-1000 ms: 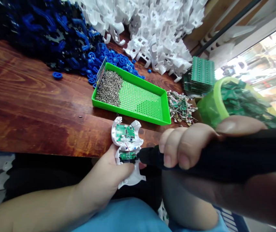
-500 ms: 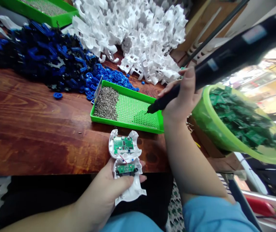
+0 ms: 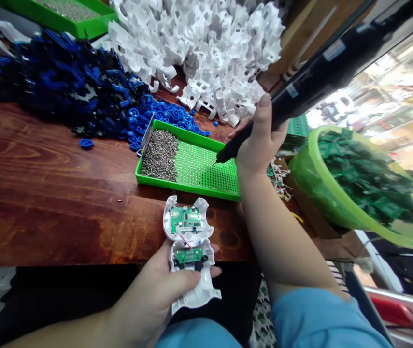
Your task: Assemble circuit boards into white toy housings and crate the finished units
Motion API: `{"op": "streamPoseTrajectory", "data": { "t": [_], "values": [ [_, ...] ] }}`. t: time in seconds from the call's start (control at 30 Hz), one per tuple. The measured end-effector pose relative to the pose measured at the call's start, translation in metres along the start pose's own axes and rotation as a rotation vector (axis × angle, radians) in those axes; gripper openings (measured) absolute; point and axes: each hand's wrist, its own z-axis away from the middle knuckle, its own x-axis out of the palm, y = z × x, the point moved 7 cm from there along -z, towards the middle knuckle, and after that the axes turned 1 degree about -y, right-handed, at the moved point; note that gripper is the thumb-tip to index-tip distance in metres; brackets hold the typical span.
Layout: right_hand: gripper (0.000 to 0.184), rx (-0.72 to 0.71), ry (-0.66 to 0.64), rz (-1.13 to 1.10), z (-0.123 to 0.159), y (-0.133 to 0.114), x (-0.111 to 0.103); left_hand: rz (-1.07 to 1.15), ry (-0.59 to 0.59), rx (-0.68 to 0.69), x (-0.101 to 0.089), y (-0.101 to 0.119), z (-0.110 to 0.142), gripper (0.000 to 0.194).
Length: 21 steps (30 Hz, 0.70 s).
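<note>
White plastic housing (image 3: 193, 237) with green circuit boards (image 3: 186, 220) is at six o'clock from the green tray (image 3: 199, 157), gripped by the person's left hand (image 3: 166, 280), thumb (image 3: 188, 278) on top. Right hand (image 3: 259, 140), from where I stand, has its fingers closed round a black screwdriver-like tool (image 3: 300, 87) pointing toward eight o'clock over the tray, contact I can't tell; screws (image 3: 160, 154) heap at the tray's nine, white shells (image 3: 206, 48) at twelve, tub (image 3: 307, 193) at three.
</note>
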Motion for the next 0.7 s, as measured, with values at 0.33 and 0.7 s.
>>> {"op": "streamPoseTrajectory", "data": {
  "t": [0.33, 0.7],
  "values": [
    [0.031, -0.024, -0.023, -0.007, 0.0, 0.003, -0.001, 0.001, 0.013, 0.006, 0.0, 0.0, 0.0, 0.045],
    [0.016, 0.013, 0.076, 0.005, 0.001, -0.07, -0.016, 0.036, -0.045, -0.004, -0.004, -0.003, -0.005, 0.041]
  ]
}}
